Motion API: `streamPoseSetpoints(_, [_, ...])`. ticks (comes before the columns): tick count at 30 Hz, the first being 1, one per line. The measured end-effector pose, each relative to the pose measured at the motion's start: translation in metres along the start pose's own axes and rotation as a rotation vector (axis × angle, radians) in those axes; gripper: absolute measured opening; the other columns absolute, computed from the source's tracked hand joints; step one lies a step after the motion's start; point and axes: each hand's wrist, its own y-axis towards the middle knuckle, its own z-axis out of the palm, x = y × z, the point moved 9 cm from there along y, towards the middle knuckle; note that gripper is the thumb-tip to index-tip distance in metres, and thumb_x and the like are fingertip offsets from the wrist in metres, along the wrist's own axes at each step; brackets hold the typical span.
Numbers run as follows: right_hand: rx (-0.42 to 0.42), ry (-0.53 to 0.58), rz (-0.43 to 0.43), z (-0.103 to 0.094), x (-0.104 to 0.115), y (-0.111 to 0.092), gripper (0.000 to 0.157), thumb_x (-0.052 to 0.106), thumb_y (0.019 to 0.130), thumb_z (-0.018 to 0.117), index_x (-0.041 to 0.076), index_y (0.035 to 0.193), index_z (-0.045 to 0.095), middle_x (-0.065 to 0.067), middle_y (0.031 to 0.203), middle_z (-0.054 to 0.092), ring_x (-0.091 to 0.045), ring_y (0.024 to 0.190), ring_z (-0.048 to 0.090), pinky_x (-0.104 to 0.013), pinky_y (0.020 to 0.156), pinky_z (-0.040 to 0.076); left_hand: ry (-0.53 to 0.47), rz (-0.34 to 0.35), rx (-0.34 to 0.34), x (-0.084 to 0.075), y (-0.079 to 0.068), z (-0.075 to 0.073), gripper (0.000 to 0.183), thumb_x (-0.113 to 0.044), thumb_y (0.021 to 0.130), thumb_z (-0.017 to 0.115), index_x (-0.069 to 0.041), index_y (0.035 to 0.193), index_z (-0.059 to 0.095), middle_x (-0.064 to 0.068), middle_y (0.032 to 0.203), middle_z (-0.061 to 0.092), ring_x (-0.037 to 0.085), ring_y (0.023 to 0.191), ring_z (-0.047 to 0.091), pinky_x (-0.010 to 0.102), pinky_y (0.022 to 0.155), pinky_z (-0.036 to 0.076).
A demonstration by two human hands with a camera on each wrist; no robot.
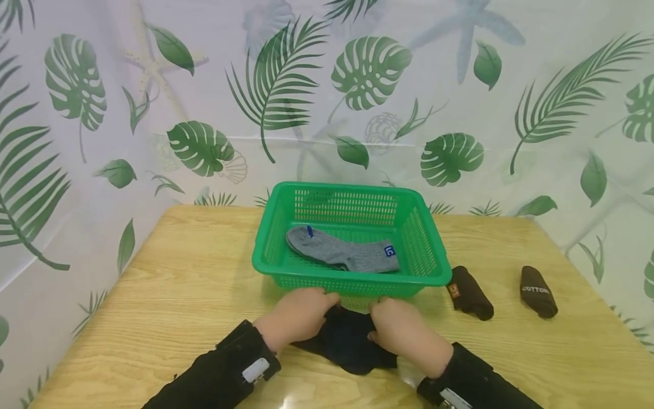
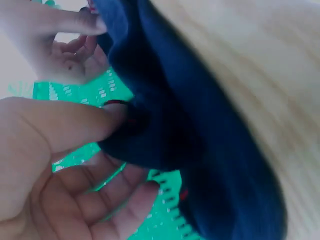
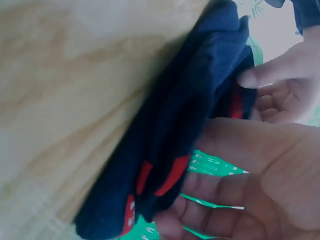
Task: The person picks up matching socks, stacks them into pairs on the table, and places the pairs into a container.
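Dark navy socks (image 1: 352, 343) with red patches are held by both hands just in front of the green basket (image 1: 352, 277). My left hand (image 1: 298, 315) pinches their left part between thumb and fingers. On the other side, my right hand (image 1: 403, 329) grips the right part. In the left wrist view the navy fabric (image 2: 165, 110) hangs in folds from the thumb. Red patches (image 3: 173, 176) show on the cloth in the right wrist view. How many socks are in the bundle, I cannot tell.
Inside the basket lie grey socks (image 1: 337, 250) with blue tags. Right of it on the wooden table (image 1: 194, 272) are two dark brown folded socks: one with an orange label (image 1: 470, 292), another marked COTTON (image 1: 537, 291). Leaf-patterned cloth (image 1: 317, 113) hangs behind the table.
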Motion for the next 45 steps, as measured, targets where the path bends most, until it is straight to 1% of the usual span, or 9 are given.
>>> streamPoseSetpoints(4, [0.009,0.025,-0.01,0.001,-0.003,0.003,0.031,0.02,0.072,0.085,0.002,0.087,0.065,-0.012,0.082,0.06,-0.034,0.076,0.06,-0.047,0.069,0.052,-0.138,-0.039,0.001,0.019,-0.007,-0.008,0.016,-0.002,0.084,0.065,-0.015,0.09,0.057,-0.001,0.076,0.056,0.015,0.069,0.054,0.027,0.059,0.044])
streamPoseSetpoints(9, [0.128,0.298,0.0,0.0,-0.017,0.002,0.014,0.004,0.081,0.073,0.008,0.085,0.059,-0.004,0.077,0.056,-0.021,0.067,0.05,-0.037,0.061,0.042,-0.348,0.026,0.011,0.032,-0.02,-0.019,0.022,0.007,0.08,0.057,-0.013,0.08,0.05,-0.003,0.072,0.042,0.014,0.068,0.04,0.028,0.062,0.035])
streamPoseSetpoints(16, [0.168,0.54,-0.042,-0.01,-0.038,0.003,0.017,0.006,0.086,0.068,0.004,0.102,0.064,-0.005,0.09,0.063,-0.016,0.074,0.057,-0.033,0.063,0.047,-0.735,-0.062,0.212,0.05,-0.036,-0.001,0.029,0.014,0.089,0.045,-0.007,0.103,0.059,0.004,0.084,0.057,0.016,0.071,0.058,0.029,0.061,0.048])
streamPoseSetpoints(21, [0.116,0.456,-0.01,0.001,-0.044,0.003,0.026,0.012,0.085,0.072,-0.001,0.105,0.064,-0.003,0.08,0.064,-0.015,0.071,0.058,-0.033,0.063,0.049,-0.565,-0.188,0.218,0.061,-0.039,0.01,0.041,0.003,0.098,0.047,-0.008,0.137,0.05,0.013,0.116,0.063,0.028,0.104,0.062,0.04,0.083,0.051])
streamPoseSetpoints(26, [0.104,0.395,0.066,0.01,-0.043,0.001,0.033,0.019,0.082,0.078,-0.003,0.101,0.063,-0.003,0.073,0.06,-0.017,0.066,0.057,-0.034,0.06,0.048,-0.396,-0.261,0.014,0.061,-0.035,0.0,0.042,-0.037,0.098,0.057,-0.002,0.122,0.06,0.012,0.106,0.067,0.028,0.098,0.065,0.042,0.085,0.052])
streamPoseSetpoints(30, [0.135,0.345,0.122,0.018,-0.04,0.001,0.03,0.02,0.079,0.081,0.003,0.089,0.057,-0.003,0.069,0.05,-0.018,0.062,0.048,-0.032,0.056,0.039,-0.259,-0.226,0.012,0.048,-0.033,0.006,0.053,-0.054,0.082,0.071,-0.007,0.106,0.067,0.004,0.091,0.064,0.021,0.084,0.062,0.035,0.072,0.052])
streamPoseSetpoints(38, [0.134,0.231,0.132,0.016,-0.036,0.004,0.027,0.019,0.081,0.08,0.009,0.086,0.055,-0.004,0.076,0.054,-0.018,0.066,0.05,-0.035,0.058,0.043,-0.151,-0.144,-0.027,0.036,-0.028,0.004,0.03,-0.024,0.077,0.08,-0.014,0.065,0.054,-0.003,0.064,0.052,0.014,0.061,0.052,0.03,0.055,0.044])
streamPoseSetpoints(41, [0.1,0.23,0.119,0.013,-0.035,0.004,0.023,0.015,0.084,0.075,0.009,0.084,0.054,-0.003,0.074,0.052,-0.018,0.064,0.048,-0.033,0.056,0.04,-0.216,-0.176,-0.068,0.041,-0.028,0.002,0.014,-0.008,0.078,0.071,-0.006,0.085,0.059,0.002,0.069,0.056,0.015,0.061,0.051,0.03,0.054,0.043])
streamPoseSetpoints(45, [0.033,0.315,0.087,0.005,-0.038,0.0,0.017,0.009,0.09,0.068,0.008,0.085,0.052,-0.002,0.069,0.048,-0.015,0.06,0.045,-0.03,0.054,0.038,-0.372,-0.236,-0.075,0.049,-0.03,0.005,0.047,0.002,0.076,0.062,0.004,0.12,0.048,0.006,0.071,0.055,0.016,0.058,0.049,0.03,0.051,0.042])
